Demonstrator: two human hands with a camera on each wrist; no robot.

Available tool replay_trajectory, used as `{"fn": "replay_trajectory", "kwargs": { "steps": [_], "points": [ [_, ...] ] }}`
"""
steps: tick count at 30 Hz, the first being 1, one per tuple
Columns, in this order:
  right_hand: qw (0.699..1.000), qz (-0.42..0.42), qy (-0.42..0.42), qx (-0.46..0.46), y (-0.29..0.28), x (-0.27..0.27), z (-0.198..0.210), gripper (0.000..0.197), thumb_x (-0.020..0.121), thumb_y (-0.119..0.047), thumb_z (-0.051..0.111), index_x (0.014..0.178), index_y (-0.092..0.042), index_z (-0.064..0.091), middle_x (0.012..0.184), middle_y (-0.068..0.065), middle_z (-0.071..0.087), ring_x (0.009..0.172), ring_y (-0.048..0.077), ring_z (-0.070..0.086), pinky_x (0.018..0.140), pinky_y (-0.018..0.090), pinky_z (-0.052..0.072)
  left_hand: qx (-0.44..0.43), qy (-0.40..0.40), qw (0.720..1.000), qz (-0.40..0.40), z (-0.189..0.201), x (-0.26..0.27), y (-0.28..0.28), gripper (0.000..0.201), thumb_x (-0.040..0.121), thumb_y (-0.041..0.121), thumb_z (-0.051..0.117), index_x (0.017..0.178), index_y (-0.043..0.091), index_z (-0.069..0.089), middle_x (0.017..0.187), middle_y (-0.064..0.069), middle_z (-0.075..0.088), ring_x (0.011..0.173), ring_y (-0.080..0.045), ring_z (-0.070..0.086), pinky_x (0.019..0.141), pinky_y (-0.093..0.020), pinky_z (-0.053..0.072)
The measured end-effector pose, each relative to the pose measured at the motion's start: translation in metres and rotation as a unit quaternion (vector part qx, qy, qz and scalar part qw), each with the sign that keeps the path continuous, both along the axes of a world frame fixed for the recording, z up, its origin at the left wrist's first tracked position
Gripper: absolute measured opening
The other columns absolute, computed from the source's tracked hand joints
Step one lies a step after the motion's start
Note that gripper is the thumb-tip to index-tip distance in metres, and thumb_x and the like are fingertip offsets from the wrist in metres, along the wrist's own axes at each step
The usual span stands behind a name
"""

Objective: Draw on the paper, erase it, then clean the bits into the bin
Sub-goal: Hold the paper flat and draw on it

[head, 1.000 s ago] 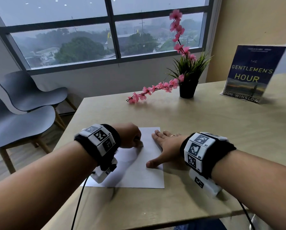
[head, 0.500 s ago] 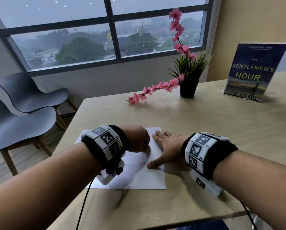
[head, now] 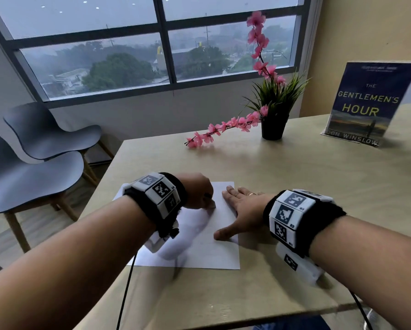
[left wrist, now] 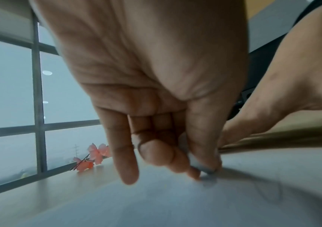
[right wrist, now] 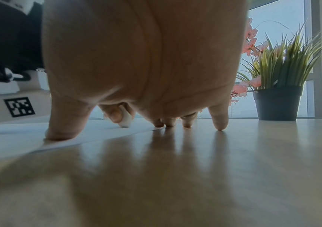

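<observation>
left hand (head: 197, 190) pinching eraser (right wrist: 126, 119), tip down on paper (head: 207, 253); right hand (head: 243, 210) flat, fingers spread, pinning sheet.

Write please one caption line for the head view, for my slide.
Left hand rubs an eraser on the paper while the right hand presses it flat.

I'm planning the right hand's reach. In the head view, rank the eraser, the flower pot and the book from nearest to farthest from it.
1. Eraser, in the left hand's grip, just left of the right hand.
2. Flower pot, far side of table.
3. Book, standing far right.
</observation>
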State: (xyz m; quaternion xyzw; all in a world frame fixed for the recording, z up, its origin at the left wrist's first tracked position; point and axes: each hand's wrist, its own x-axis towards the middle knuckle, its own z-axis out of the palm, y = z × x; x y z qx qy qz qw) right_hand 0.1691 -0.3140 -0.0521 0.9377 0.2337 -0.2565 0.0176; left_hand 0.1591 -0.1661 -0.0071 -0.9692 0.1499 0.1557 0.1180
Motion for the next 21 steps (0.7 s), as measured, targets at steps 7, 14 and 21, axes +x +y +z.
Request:
{"fn": "replay_trajectory", "kwargs": {
  "steps": [7, 14, 21],
  "points": [
    [1.0, 0.001, 0.004, 0.001, 0.0, 0.0, 0.001, 0.121, 0.071, -0.082, 0.052, 0.154, -0.022, -0.013, 0.162, -0.005, -0.019, 0.15, 0.018, -0.012, 0.121, 0.047, 0.001, -0.025, 0.021, 0.999, -0.002, -0.003, -0.006, 0.006, 0.032, 0.094, 0.043, 0.051, 0.101, 0.017, 0.067, 0.098, -0.003, 0.065, 0.077, -0.019, 0.05, 0.068, -0.024, 0.036],
    [1.0, 0.003, 0.005, -0.005, 0.0, -0.001, 0.002, 0.121, 0.071, -0.082, 0.051, 0.154, -0.022, -0.013, 0.161, -0.005, -0.019, 0.15, 0.018, -0.013, 0.121, 0.049, 0.001, -0.015, 0.038, 0.999, -0.019, -0.006, -0.013, 0.009, 0.031, 0.094, 0.042, 0.05, 0.1, 0.017, 0.068, 0.094, -0.002, 0.066, 0.075, -0.018, 0.051, 0.067, -0.025, 0.037],
    [1.0, 0.0, 0.004, -0.005, 0.001, -0.002, 0.003, 0.122, 0.07, -0.084, 0.05, 0.154, -0.023, -0.013, 0.161, -0.005, -0.019, 0.15, 0.018, -0.013, 0.12, 0.052, 0.002, -0.013, 0.019, 1.0, -0.004, -0.007, -0.012, 0.015, 0.03, 0.094, 0.042, 0.05, 0.098, 0.018, 0.068, 0.09, -0.001, 0.062, 0.076, -0.021, 0.051, 0.066, -0.025, 0.038]
  ]
}}
